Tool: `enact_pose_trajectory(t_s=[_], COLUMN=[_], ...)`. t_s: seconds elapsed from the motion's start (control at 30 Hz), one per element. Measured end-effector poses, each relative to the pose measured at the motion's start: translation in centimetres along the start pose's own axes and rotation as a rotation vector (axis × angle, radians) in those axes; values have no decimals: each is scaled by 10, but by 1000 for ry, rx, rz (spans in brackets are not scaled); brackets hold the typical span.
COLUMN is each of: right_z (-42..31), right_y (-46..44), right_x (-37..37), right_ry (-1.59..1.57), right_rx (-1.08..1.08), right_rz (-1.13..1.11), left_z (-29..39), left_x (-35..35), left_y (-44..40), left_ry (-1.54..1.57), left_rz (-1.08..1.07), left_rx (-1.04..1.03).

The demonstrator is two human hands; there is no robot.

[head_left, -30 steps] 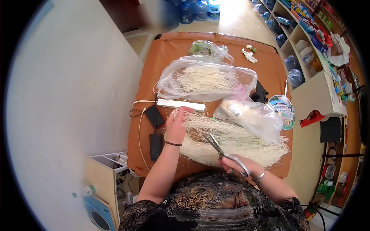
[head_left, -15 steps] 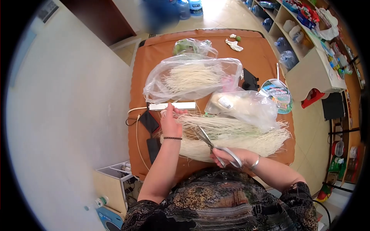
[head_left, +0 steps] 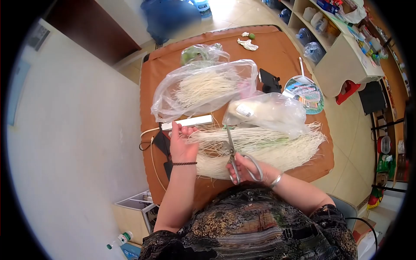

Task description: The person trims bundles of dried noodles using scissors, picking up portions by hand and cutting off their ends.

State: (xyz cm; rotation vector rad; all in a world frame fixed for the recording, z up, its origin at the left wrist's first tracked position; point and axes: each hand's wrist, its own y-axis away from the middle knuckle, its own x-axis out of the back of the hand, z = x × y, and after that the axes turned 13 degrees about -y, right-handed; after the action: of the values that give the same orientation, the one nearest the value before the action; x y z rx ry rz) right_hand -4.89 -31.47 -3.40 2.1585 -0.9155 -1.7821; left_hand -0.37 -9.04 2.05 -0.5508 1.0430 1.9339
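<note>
A loose bundle of pale dried rice noodles [head_left: 277, 149] lies across the near part of the table. My left hand [head_left: 184, 143], a dark beaded bracelet at its wrist, has its fingers curled round the strands' left end. In my right hand [head_left: 245, 168] are metal scissors [head_left: 231, 143], the thumb and fingers through the handle loops. Their blades stand parted and point away from me, over the noodles and right of my left hand. Behind the bundle lies a knotted clear bag [head_left: 268, 112] with a white label. More noodles [head_left: 206, 86] fill an open plastic bag [head_left: 162, 97].
A white power strip [head_left: 188, 122] lies just beyond my left hand, its cable along the brown-covered table [head_left: 173, 52]. Further back are a bag of greens [head_left: 201, 54], a black stand [head_left: 269, 80] and a round fan [head_left: 303, 93]. A blurred blue shape [head_left: 169, 19] stands past the far edge.
The scissors have turned more upright, and their blades look wider apart. My left hand still grips the noodle ends. The view has shifted, and the blue shape at the top shows larger.
</note>
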Motion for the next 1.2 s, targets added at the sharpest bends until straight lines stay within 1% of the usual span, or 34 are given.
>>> enact_pose_trajectory(t_s=[0.03, 0.1, 0.13, 0.17, 0.23, 0.27, 0.3, 0.37, 0.4, 0.47, 0.5, 0.57, 0.6, 0.63, 0.67, 0.7, 0.73, 0.77, 0.83, 0.87, 0.9, 0.97, 1.0, 1.03, 1.1, 1.13, 1.17, 1.2], right_z=[-1, -4, -6, -5, -3, -1, 0, 0, -1, -3, -3, -3, -2, -1, 0, 0, -1, -2, -3, -3, -4, -3, -2, -1, 2, 4, 5, 5], right_y=[1, 5, 7, 7, 5, 7, 8, 9, 10, 15, 15, 15, 14, 14, 13, 14, 14, 13, 15, 16, 16, 16, 16, 15, 13, 12, 10, 8], right_x=[3, 9, 8, 11, 15, 14, 16, 18, 16, 10, 11, 12, 15, 18, 19, 20, 21, 22, 18, 16, 14, 12, 12, 11, 9, 7, 6, 6], right_ry=[-2, -117, -156, -159, -32, 25, 21, 272, 273, 454, 454, 569, 570, 670, 770, 770, 752, 735, 733, 727, 720, 718, 714, 711, 707, 612, 519, 521], right_rx=[0, -1, -17, -13, 1, 8, 7, 65, 65, 104, 105, 138, 136, 136, 134, 130, 103, 79, 81, 84, 86, 110, 112, 123, 132, 139, 147, 147], right_rz=[0, 75, 95, 95, 89, 127, 129, 120, 120, 170, 171, 215, 217, 230, 241, 239, 223, 207, 219, 233, 234, 254, 256, 264, 270, 276, 280, 277], left_z=[1, 5, 8, 10, 15, 15, 15, 15, 16, 19, 20, 19, 16, 15, 15, 16, 16, 14, 10, 7, 4, -3, -8, -11, -20, -29, -36, -41], left_x=[6, 14, 28, 38, 43, 56, 57, 57, 58, 60, 70, 98, 77, 61, 47, 38, 32, 28, 18, 9, 6, 7, 11, 14, 14, 26, 36, 38], left_y=[2, 10, 9, 10, 16, 11, 13, 15, 16, 16, 5, -27, -19, -17, -17, -19, -21, -24, -32, -35, -34, -27, -28, -28, -23, -22, -18, -12], left_ry=[-2, -22, 26, 24, 25, 100, 100, -3, -2, -116, -115, -448, -600, -598, -934, -1272, -1312, -1312, -1633, -1874, -1877, -1989, -2022, -2023, -1910, -1877, -1878, -1903], left_rz=[1, -140, -337, -339, -286, -388, -386, -354, -354, -492, -493, -415, -330, -329, -390, -445, -526, -524, -877, -962, -966, -1064, -1174, -1177, -1062, -988, -985, -931], left_rx=[2, 39, 112, 115, 263, 314, 317, 284, 283, 321, 323, 653, 683, 684, 699, 703, 717, 715, 716, 723, 728, 523, 355, 357, 490, 413, 412, 229])
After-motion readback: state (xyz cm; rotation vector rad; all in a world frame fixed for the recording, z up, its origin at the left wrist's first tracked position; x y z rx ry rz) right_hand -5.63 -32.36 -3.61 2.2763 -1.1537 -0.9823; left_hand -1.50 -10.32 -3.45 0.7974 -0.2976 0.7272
